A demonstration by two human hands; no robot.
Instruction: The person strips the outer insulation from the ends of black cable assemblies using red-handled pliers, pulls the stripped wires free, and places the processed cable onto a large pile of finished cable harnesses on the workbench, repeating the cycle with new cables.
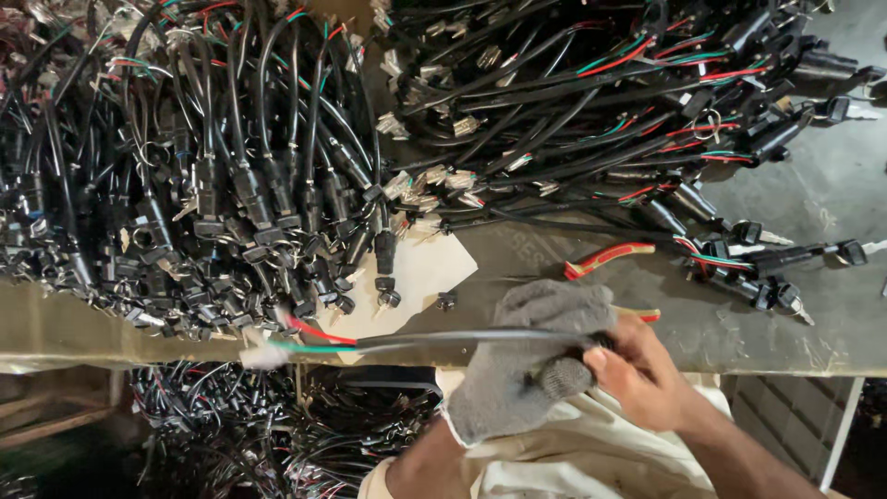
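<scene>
Both hands grip one cable (434, 340) lying left to right along the bench's near edge: gloved left hand (527, 356) clenched around it, bare right hand (637, 374) seemingly pinching its right end.

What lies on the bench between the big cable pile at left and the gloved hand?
In the head view, a white paper sheet lies there, with a small black cap on the bare bench beside it, between the cable pile and the gloved hand.
</scene>
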